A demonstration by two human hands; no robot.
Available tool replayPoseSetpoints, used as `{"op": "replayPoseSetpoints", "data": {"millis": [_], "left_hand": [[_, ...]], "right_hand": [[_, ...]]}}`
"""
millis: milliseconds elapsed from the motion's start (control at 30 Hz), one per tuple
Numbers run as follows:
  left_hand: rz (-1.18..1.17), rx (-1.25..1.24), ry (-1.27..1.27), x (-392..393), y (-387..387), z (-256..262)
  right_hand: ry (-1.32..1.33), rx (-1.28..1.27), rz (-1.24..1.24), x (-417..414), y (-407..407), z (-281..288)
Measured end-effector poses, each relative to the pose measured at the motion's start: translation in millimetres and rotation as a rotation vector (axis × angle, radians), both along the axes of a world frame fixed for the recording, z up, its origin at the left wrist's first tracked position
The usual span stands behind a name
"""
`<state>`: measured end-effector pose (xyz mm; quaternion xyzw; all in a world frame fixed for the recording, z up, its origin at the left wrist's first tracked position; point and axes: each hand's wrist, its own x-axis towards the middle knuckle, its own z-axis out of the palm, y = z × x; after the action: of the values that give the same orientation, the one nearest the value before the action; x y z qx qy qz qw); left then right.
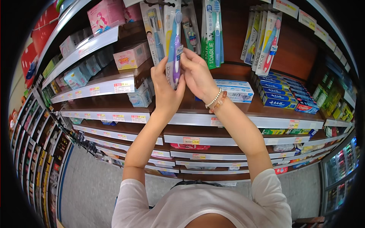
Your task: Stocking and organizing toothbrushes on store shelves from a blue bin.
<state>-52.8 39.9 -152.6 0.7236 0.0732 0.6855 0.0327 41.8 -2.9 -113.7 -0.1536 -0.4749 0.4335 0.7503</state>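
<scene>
Both of my hands are raised to a packaged toothbrush with a purple and white handle, near the top of the head view. My left hand grips the lower end of the pack between fingers and thumb. From the right, my right hand pinches the pack's edge beside a small blue and white tag; two bead bracelets circle that wrist. The pack hangs upright at a dark metal hook; whether it is still on it I cannot tell. Another toothbrush pack hangs just left.
Green Darlie toothbrush packs and several more toothbrush packs hang to the right. Toothpaste boxes and a white box stand on the shelf below. Shelf edges with price labels cross in front of me. Glass-door coolers stand far right.
</scene>
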Motion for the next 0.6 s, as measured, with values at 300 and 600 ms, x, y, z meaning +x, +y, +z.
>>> {"op": "replayPoseSetpoints", "data": {"millis": [300, 600], "left_hand": [[-0.265, -0.182, 0.053, -25.7, -14.6, -43.0], [-0.311, -0.181, 0.039, -28.3, -12.5, -51.8]], "right_hand": [[-0.371, -0.020, -0.119, -6.4, -20.8, -27.7], [-0.468, 0.043, -0.122, -9.7, -20.6, -31.9]]}}
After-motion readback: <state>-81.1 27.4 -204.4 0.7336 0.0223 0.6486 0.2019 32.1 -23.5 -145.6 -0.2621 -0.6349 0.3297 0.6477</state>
